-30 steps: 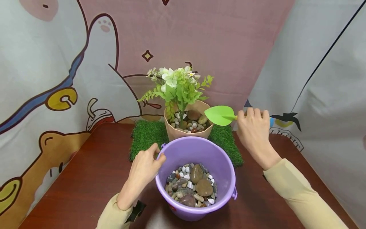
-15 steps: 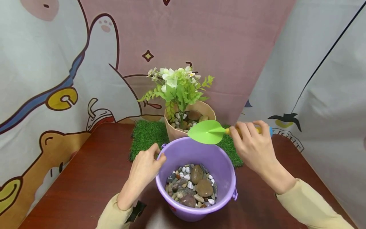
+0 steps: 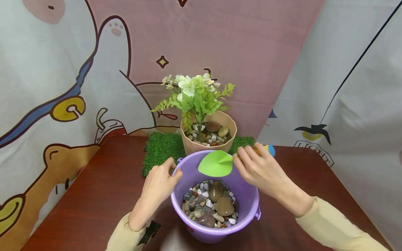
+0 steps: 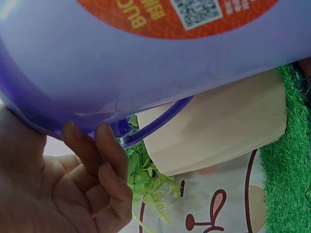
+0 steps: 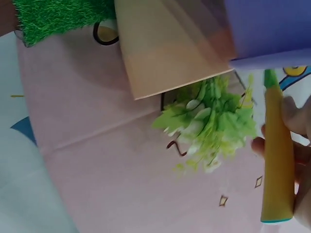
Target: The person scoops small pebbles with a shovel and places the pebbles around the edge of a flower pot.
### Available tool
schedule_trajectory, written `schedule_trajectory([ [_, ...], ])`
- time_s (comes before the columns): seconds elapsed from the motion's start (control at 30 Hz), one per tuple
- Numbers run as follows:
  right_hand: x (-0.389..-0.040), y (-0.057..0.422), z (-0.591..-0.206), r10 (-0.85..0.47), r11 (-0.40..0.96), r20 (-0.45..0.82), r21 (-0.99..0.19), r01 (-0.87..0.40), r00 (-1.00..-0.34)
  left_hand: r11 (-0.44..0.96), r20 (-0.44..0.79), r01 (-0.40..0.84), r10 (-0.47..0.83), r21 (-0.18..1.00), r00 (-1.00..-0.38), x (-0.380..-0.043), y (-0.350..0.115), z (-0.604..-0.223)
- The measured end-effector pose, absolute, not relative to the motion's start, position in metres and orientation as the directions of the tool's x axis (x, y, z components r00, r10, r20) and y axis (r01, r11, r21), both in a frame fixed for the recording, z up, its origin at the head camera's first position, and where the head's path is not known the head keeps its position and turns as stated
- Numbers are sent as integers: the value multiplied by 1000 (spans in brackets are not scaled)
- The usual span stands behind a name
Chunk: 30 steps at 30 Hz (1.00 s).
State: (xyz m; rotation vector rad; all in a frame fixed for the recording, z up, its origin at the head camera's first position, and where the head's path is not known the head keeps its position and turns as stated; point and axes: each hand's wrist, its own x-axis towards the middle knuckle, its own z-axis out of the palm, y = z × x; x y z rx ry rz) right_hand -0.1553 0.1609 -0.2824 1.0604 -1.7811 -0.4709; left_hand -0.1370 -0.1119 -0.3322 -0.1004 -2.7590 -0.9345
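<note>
A purple bucket [image 3: 247, 202] stands on the table with wet stones [image 3: 224, 206], large and small, lying over its bottom. My left hand [image 3: 161, 182] pinches its left rim, the thumb at the inner side; in the left wrist view curled fingers [image 4: 112, 153] lie against the outside by the bucket's handle. My right hand [image 3: 259, 170] grips the yellow handle of a garden trowel [image 3: 215, 164]. The green blade is held over the far part of the bucket's opening, above the stones, with its tip to the left. Part of the trowel's handle is hidden by the fingers.
Right behind the bucket stands a peach flowerpot [image 3: 192, 146] with stones and white flowers [image 3: 188, 87]. Under the pot lies a green turf mat [image 3: 161, 150]. The brown table [image 3: 103, 188] meets a printed cloth backdrop [image 3: 251, 55].
My right hand has brought the trowel from beside the flowerpot left and down to the bucket's opening. My left hand has stayed on the rim.
</note>
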Motion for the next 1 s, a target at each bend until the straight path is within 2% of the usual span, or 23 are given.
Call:
schedule_trajectory([
  [0.17,-153,152,-291,-899,438,392,779,-448,-198,795,242,140,-8,590,-970,-137,-112,-332],
  [0.27,-151,143,-297,-923,383,327,808,-447,-200,796,245,142,-8,589,-970,-137,-112,-333],
  [0.67,-142,116,-308,-980,165,116,925,-341,-161,796,250,153,2,586,-968,-137,-111,-332],
  [1.0,-134,109,-307,-989,26,-18,956,-291,-150,795,223,136,1,591,-975,-136,-111,-331],
])
